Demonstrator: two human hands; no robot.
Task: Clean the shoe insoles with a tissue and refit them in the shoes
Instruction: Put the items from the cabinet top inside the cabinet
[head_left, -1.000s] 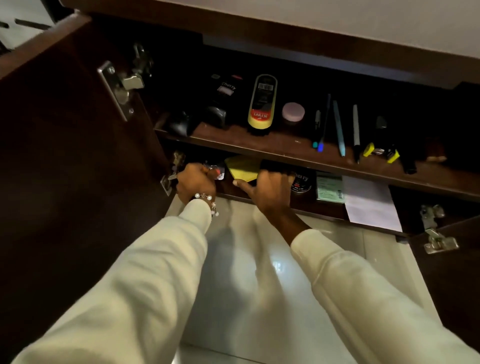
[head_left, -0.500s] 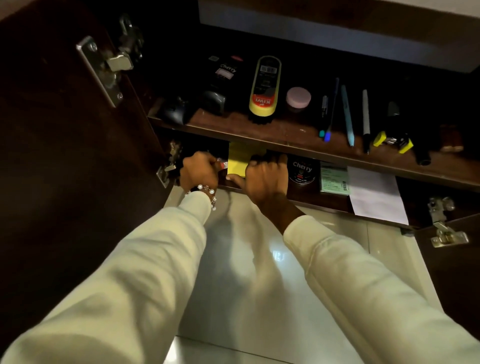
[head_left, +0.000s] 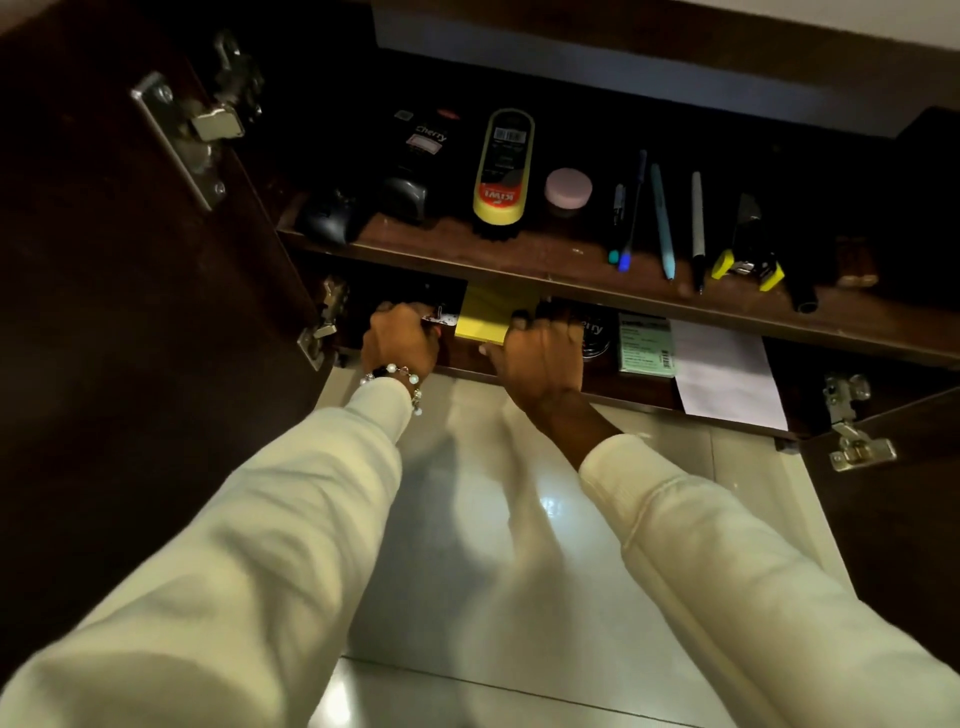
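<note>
No shoe, insole or tissue can be made out; the lower shelf (head_left: 639, 397) is very dark. My left hand (head_left: 400, 343), with a bead bracelet at the wrist, reaches into the shelf's left end. Its fingers are curled round something dark, and a small pale patterned piece (head_left: 439, 317) shows at the fingertips. My right hand (head_left: 540, 353) is just right of it, fingers curled over another dark object under the upper shelf's edge. A yellow pad (head_left: 488, 319) lies between the two hands.
The upper shelf (head_left: 519, 254) holds polish bottles (head_left: 503, 166), a pink-lidded tin (head_left: 568, 188), pens (head_left: 662, 223) and a yellow-handled tool (head_left: 748, 260). The lower shelf also carries a polish tin (head_left: 595, 335), a green card (head_left: 645, 345) and white paper (head_left: 727, 379). Open doors flank both sides above a glossy tiled floor (head_left: 519, 519).
The view has tilted down and closer to the cabinet. Both hands have stayed in the lower shelf, and the right hand's fingers have curled in more tightly beside the yellow pad.
</note>
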